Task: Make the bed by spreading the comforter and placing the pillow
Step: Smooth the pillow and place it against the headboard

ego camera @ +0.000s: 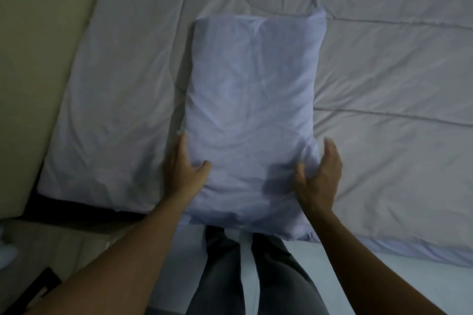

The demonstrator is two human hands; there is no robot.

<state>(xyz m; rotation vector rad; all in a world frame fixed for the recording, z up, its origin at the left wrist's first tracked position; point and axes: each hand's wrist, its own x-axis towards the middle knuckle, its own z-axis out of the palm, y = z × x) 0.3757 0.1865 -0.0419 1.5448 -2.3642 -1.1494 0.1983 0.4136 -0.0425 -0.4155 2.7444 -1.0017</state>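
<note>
Both hands [185, 163] [321, 174] on pillow [252, 110], near edge overhanging comforter [384, 71], fingers partly hidden.

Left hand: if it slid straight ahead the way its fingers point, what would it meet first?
Likely nothing solid: the left hand points along the pillow side, so it would keep brushing that edge and slide over the comforter. Depth is unclear.

At far left we see a beige wall [38, 59] running diagonally down the frame. Below it lies a pale tiled floor [84, 243], shadowed where it meets the wall. At lower centre we see grey trousers [222, 271], both legs upright. A dark object [43, 281] at bottom left is too dim to identify.
</note>
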